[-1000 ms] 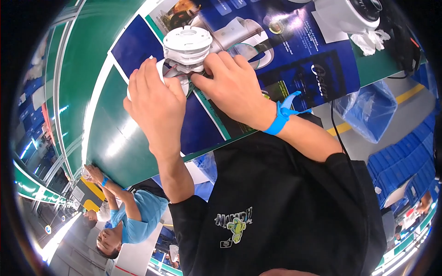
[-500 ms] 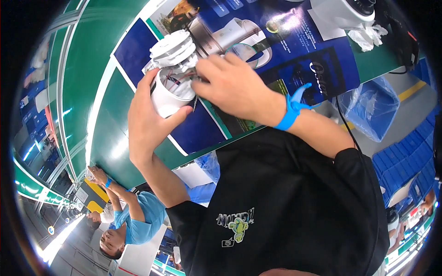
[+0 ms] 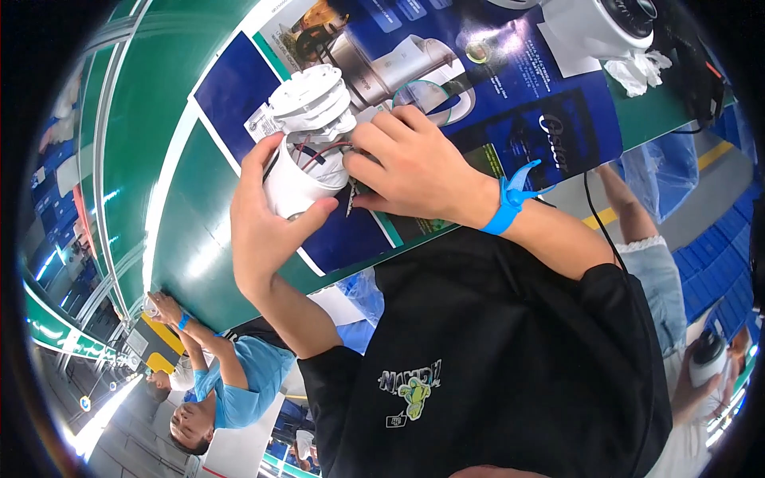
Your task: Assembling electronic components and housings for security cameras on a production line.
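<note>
My left hand (image 3: 267, 219) wraps round a white cylindrical housing (image 3: 303, 185), its mouth tilted up and away from me. At that mouth sits a white ribbed plastic assembly (image 3: 312, 99), apart from the housing on the side I see. Thin dark red and black wires (image 3: 319, 153) run between the two parts. My right hand (image 3: 414, 163), with a blue band at the wrist, is closed at the housing's right edge. One wire arcs to its curled fingers; the fingertips are partly hidden.
Printed blue packaging sheets (image 3: 518, 107) cover much of the green workbench (image 3: 199, 231). A white appliance with a black top (image 3: 606, 32) and crumpled white wrapping (image 3: 637, 70) lie at the far right. A co-worker in a blue shirt (image 3: 251, 382) sits left; another person holds a white-and-black item (image 3: 708, 358) at right.
My hands and the housing have shifted slightly right and nearer. The right fingers have drawn back from the mouth, showing more wire. At the right, a person has come into view.
</note>
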Action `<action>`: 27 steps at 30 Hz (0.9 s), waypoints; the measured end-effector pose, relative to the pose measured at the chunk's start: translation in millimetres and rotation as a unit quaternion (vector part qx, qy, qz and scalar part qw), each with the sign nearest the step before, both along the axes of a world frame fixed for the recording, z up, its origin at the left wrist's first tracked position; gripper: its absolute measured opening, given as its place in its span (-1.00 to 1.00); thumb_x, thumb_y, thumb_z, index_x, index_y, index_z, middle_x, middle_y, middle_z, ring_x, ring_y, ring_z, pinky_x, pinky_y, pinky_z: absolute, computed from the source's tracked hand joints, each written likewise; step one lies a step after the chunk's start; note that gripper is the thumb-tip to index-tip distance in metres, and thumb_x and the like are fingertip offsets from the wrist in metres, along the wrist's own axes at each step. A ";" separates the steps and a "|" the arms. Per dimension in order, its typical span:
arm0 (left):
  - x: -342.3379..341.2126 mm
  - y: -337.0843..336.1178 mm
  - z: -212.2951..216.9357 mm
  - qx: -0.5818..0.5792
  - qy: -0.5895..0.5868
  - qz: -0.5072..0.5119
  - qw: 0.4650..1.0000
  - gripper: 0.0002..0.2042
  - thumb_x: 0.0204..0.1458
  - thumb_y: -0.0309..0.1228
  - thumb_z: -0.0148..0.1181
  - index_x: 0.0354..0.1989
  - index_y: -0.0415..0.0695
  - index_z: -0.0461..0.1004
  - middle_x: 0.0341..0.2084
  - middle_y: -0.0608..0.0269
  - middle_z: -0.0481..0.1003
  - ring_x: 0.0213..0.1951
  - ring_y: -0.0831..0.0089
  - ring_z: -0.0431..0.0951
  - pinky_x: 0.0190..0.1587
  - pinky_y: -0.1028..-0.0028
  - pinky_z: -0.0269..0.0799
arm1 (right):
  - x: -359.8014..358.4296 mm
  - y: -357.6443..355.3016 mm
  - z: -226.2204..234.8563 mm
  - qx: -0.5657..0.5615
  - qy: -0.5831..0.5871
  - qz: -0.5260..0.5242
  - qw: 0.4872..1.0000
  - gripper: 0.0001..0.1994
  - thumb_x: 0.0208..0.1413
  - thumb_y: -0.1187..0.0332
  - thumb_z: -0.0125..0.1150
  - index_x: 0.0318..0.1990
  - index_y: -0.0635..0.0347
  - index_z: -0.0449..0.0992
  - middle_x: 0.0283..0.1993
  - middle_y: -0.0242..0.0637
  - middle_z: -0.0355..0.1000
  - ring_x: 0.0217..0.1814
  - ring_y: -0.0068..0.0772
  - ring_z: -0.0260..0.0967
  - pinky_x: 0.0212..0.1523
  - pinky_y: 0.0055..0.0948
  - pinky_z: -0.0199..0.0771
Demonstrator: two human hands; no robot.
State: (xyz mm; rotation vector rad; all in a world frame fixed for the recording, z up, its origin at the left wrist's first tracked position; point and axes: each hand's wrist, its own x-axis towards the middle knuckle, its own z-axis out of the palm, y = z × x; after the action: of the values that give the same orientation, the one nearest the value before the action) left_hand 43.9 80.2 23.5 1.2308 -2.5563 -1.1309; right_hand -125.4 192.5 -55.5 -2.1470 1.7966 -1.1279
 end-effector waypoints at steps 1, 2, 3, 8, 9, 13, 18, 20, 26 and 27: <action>1.5 -1.4 -0.1 0.012 0.010 -0.002 1.000 -0.20 -0.41 -0.37 0.50 0.14 -0.23 0.27 -0.06 0.04 0.47 -0.02 0.24 0.51 0.06 0.37 0.36 | -0.5 0.9 0.3 0.000 0.000 0.000 1.000 -0.67 -0.32 0.15 0.38 -0.39 0.05 0.43 -0.27 -0.33 0.29 -0.17 -0.34 0.28 -0.17 -0.34 0.23; 2.7 -2.5 -0.3 0.024 0.020 -0.005 0.999 -0.19 -0.41 -0.37 0.50 0.15 -0.23 0.27 -0.06 0.05 0.47 -0.02 0.25 0.51 0.05 0.37 0.36 | -0.8 1.7 0.2 -0.002 -0.027 0.000 1.000 -0.62 -0.36 0.19 0.42 -0.35 0.08 0.43 -0.26 -0.31 0.30 -0.19 -0.29 0.30 -0.16 -0.31 0.28; 3.2 -3.2 0.2 0.025 0.019 -0.005 1.000 -0.19 -0.41 -0.37 0.50 0.15 -0.23 0.27 -0.06 0.05 0.47 -0.02 0.25 0.51 0.05 0.37 0.36 | -0.8 2.4 -0.1 -0.004 -0.055 0.000 0.998 -0.57 -0.39 0.23 0.45 -0.30 0.12 0.43 -0.25 -0.30 0.30 -0.20 -0.23 0.32 -0.14 -0.29 0.34; 3.8 -3.7 -0.7 0.097 0.084 0.006 0.992 -0.19 -0.42 -0.37 0.50 0.15 -0.22 0.29 -0.08 0.08 0.48 -0.01 0.29 0.50 0.04 0.39 0.37 | 2.4 1.5 -0.5 -0.063 -0.177 -0.029 0.982 -0.62 -0.31 0.35 0.37 -0.23 0.17 0.46 -0.25 -0.24 0.36 -0.26 -0.15 0.38 -0.26 -0.30 0.41; 5.4 -1.9 -2.5 0.097 0.087 0.006 0.991 -0.19 -0.42 -0.37 0.50 0.15 -0.22 0.29 -0.08 0.08 0.48 -0.01 0.29 0.50 0.04 0.39 0.37 | 3.9 3.6 0.2 -0.070 -0.199 -0.043 0.977 -0.64 -0.29 0.39 0.34 -0.23 0.18 0.47 -0.25 -0.23 0.38 -0.29 -0.14 0.40 -0.29 -0.30 0.43; 3.9 8.8 -5.3 0.006 0.054 -0.020 0.998 -0.16 -0.47 -0.36 0.52 0.15 -0.20 0.29 -0.02 0.09 0.48 0.00 0.22 0.51 0.06 0.35 0.36 | 3.7 12.9 5.2 -0.008 -0.289 -0.053 0.956 -0.73 -0.18 0.46 0.28 -0.24 0.23 0.48 -0.28 -0.18 0.42 -0.35 -0.14 0.41 -0.34 -0.36 0.44; 12.5 11.7 -18.3 -0.156 0.086 -0.087 0.980 -0.15 -0.54 -0.29 0.56 0.11 -0.13 0.33 0.10 0.12 0.45 0.06 0.14 0.46 0.08 0.28 0.29 | 10.0 25.2 17.7 0.100 -0.386 -0.057 0.915 -0.77 -0.09 0.46 0.23 -0.22 0.26 0.47 -0.32 -0.17 0.43 -0.38 -0.17 0.43 -0.38 -0.42 0.42; 13.2 12.1 -21.2 -0.188 0.086 -0.097 0.974 -0.15 -0.54 -0.28 0.56 0.10 -0.13 0.33 0.09 0.12 0.46 0.06 0.14 0.47 0.07 0.27 0.29 | 7.7 27.5 18.7 0.153 -0.430 -0.053 0.888 -0.78 -0.07 0.46 0.22 -0.21 0.27 0.47 -0.33 -0.17 0.43 -0.39 -0.20 0.43 -0.38 -0.44 0.41; 12.2 12.8 -23.2 -0.238 0.101 -0.124 0.958 -0.15 -0.59 -0.26 0.56 0.07 -0.11 0.34 0.05 0.06 0.48 0.00 0.12 0.51 -0.03 0.29 0.29 | -5.9 22.7 14.5 0.232 -0.455 -0.006 0.860 -0.76 -0.02 0.47 0.19 -0.15 0.29 0.46 -0.34 -0.17 0.47 -0.44 -0.39 0.43 -0.44 -0.48 0.39; 12.9 12.0 -23.4 -0.239 0.102 -0.132 0.957 -0.15 -0.60 -0.26 0.56 0.07 -0.11 0.35 0.04 0.05 0.49 0.00 0.12 0.51 -0.03 0.29 0.30 | -7.5 21.6 13.9 0.227 -0.433 -0.003 0.872 -0.76 0.00 0.48 0.18 -0.13 0.28 0.45 -0.35 -0.18 0.48 -0.44 -0.38 0.43 -0.45 -0.48 0.39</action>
State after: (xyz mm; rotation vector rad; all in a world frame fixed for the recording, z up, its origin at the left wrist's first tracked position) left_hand 56.8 92.2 0.1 0.6423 -2.6548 -0.5702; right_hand -132.9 214.1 -41.6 -1.0813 1.4164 -1.2200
